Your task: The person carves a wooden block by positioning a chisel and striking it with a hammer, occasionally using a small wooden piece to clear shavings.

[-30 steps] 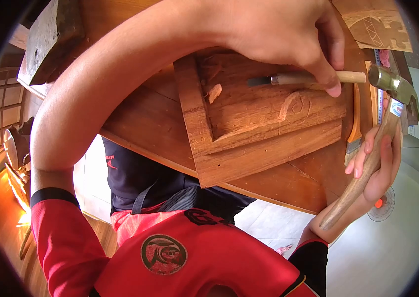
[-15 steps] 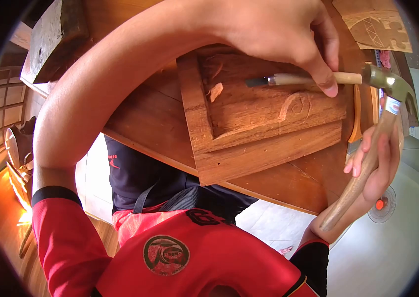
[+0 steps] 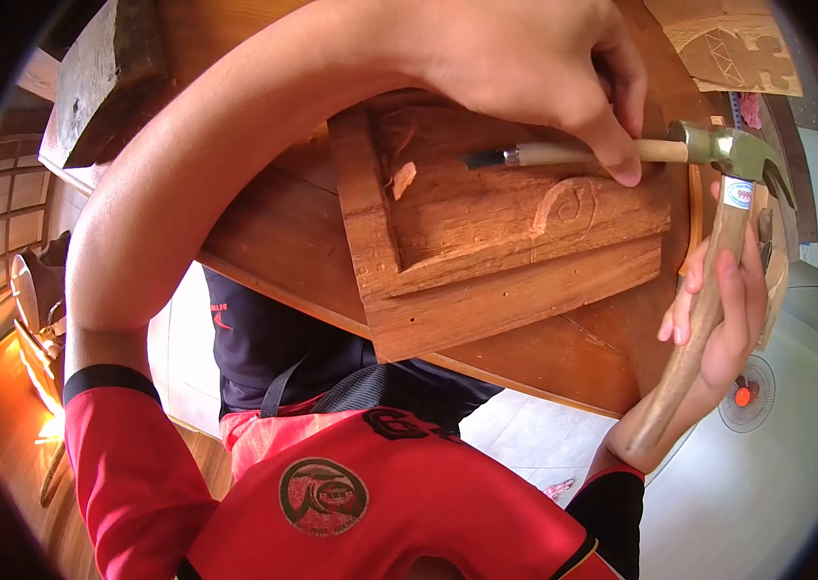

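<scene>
My left hand (image 3: 563, 92) pinches the wooden handle of a chisel (image 3: 549, 155) between thumb and fingers. The chisel lies nearly level over the recess of a carved wooden board (image 3: 486, 314), its dark blade pointing left. A raised rim edges the recess, and a curled spiral (image 3: 568, 211) is carved below the handle. In my right hand (image 3: 728, 314) is a claw hammer (image 3: 689, 367), gripped around its wooden shaft. The hammer's face meets the butt end of the chisel handle, or very nearly so. A pale wood chip (image 3: 403, 181) rests in the recess, left of the blade.
Under the board is a brown wooden table (image 3: 283, 227) with its front edge near my lap. A heavy dark-sided block (image 3: 104, 87) stands at the upper left. Another carved wooden piece (image 3: 737, 53) lies at the upper right. A fan (image 3: 745, 394) appears at the lower right.
The hammer, my right hand, the chisel and my left hand have shifted slightly left in view. The board also appears a little further left. Both grips are unchanged.
</scene>
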The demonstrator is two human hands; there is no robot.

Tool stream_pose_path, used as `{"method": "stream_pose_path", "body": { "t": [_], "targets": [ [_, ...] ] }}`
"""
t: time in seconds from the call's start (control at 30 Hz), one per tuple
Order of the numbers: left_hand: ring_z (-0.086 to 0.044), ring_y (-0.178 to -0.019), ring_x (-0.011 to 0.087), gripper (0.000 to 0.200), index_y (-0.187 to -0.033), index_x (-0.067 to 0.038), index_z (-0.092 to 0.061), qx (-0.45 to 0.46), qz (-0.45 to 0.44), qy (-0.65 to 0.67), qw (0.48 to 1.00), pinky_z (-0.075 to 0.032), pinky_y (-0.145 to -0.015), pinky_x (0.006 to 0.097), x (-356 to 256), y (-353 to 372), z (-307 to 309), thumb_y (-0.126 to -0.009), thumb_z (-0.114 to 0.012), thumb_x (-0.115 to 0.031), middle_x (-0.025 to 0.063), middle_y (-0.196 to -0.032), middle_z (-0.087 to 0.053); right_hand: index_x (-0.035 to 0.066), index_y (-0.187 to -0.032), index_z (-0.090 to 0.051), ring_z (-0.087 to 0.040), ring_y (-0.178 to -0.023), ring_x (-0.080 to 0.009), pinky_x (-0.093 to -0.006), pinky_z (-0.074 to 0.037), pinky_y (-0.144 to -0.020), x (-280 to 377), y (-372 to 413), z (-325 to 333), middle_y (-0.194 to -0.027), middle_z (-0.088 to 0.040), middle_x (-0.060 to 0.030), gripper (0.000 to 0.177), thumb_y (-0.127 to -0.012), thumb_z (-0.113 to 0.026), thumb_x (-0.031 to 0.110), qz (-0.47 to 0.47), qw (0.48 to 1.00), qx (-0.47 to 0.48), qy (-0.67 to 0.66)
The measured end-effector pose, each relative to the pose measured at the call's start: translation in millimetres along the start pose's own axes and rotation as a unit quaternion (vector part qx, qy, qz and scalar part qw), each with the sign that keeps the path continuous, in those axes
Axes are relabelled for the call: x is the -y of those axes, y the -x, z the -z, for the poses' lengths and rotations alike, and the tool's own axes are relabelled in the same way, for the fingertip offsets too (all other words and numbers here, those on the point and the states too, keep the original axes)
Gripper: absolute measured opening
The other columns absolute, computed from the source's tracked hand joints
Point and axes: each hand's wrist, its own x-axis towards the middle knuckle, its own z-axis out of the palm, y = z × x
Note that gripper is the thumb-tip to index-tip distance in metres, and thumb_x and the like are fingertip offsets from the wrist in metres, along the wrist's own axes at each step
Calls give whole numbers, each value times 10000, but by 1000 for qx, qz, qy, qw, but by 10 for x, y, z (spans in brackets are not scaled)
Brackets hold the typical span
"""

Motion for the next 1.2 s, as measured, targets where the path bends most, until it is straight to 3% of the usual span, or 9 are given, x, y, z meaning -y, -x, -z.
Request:
{"method": "stream_pose_path", "body": {
  "t": [0.13,0.23,0.3,0.33,0.4,0.53,0.73,0.93,1.2],
  "targets": [
    [-691,-741,183,322,-988,33,-772,-24,122,-26,992,-547,-703,311,-269,-100,-103,-893,-791,-274,110,-813,-747,-67,-1536,-350,-445,-387,-107,-254,-457,-381,-23,-33,75,-773,-511,-72,530,-1095,-408,220,-7,1000,-2,-18],
    [-697,-735,189,310,-968,40,-773,-49,-64,52,995,-555,-698,319,12,17,-126,-885,-787,-258,124,-809,-750,-62,-1527,-346,-459,-398,-113,-258,-462,-379,-33,-7,71,-792,-525,-85,520,-1094,-412,217,-60,997,48,-2],
    [-697,-721,196,298,-949,43,-774,-125,-82,-55,987,-559,-692,325,206,15,-280,-880,-784,-247,130,-793,-748,-60,-1538,-326,-463,-396,-116,-260,-467,-380,-49,11,78,-796,-529,-87,530,-1095,-409,219,-66,996,55,-23],
    [-696,-712,201,291,-938,44,-774,-174,53,-201,963,-561,-690,329,-195,-52,-557,-878,-782,-241,132,-782,-747,-58,-1544,-316,-464,-396,-117,-261,-469,-380,-50,3,76,-798,-531,-89,536,-1096,-408,220,-69,995,59,-31],
    [-695,-697,209,279,-919,45,-774,-143,137,-204,959,-564,-684,333,-301,-83,-516,-876,-778,-231,135,-763,-743,-59,-1560,-289,-467,-388,-113,-262,-479,-380,-74,-8,126,-794,-528,-91,547,-1098,-389,216,-45,997,16,-59],
    [-694,-685,217,261,-897,43,-772,-3,-50,112,992,-563,-676,338,306,-43,-32,-873,-771,-217,138,-744,-740,-36,-1582,-271,-467,-385,-96,-249,-456,-355,-93,-12,109,-791,-525,-76,547,-1106,-359,219,-22,995,6,-92],
    [-696,-688,216,260,-887,39,-773,-66,-113,42,991,-554,-674,341,327,28,-143,-865,-773,-220,145,-751,-744,-38,-1572,-292,-466,-383,-101,-244,-416,-329,-77,58,154,-786,-524,-78,540,-1106,-373,221,-22,995,-19,-92],
    [-696,-702,207,276,-895,33,-780,11,37,58,998,-548,-681,340,149,-97,-7,-858,-782,-241,141,-751,-743,-21,-1572,-312,-436,-373,-119,-252,-405,-329,-22,157,28,-784,-524,-91,538,-1100,-393,226,-56,998,-24,-26],
    [-696,-724,207,314,-915,25,-784,9,-79,90,993,-544,-694,340,371,-79,-28,-857,-801,-283,137,-771,-748,2,-1537,-392,-449,-399,-108,-246,-405,-338,-77,229,-76,-801,-520,-75,489,-1109,-394,238,-63,997,-35,-31]
  ]
}}
